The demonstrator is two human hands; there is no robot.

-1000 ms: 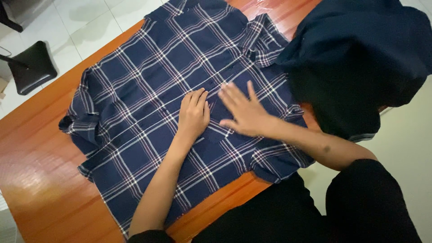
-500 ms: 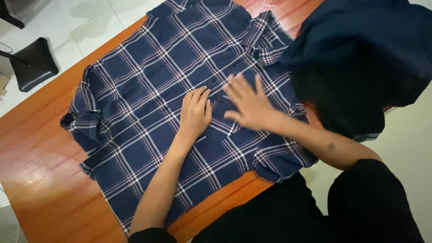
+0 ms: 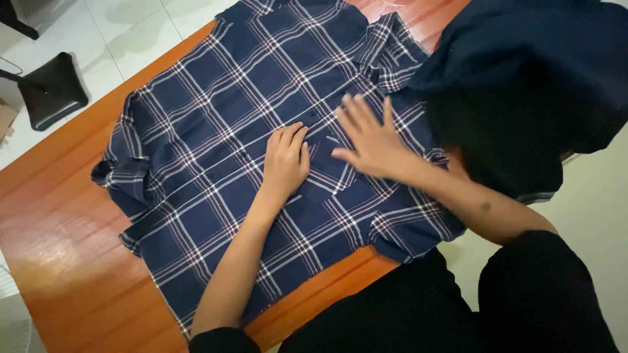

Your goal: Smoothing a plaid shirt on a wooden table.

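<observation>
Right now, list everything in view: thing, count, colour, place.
plaid shirt: 1, navy with white and red lines, spread flat across the table
dark garment: 1, navy, heaped at the shirt's right edge, over the table's far right
table: 1, glossy orange-brown wood, under the shirt
stool: 1, black, on the white tiled floor, upper left
left hand: 1, flat on the shirt's middle, fingers together
right hand: 1, flat on the shirt beside the left, fingers spread

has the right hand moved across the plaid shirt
Yes. The right hand has slid up the plaid shirt toward its collar, away from the flat left hand.
</observation>
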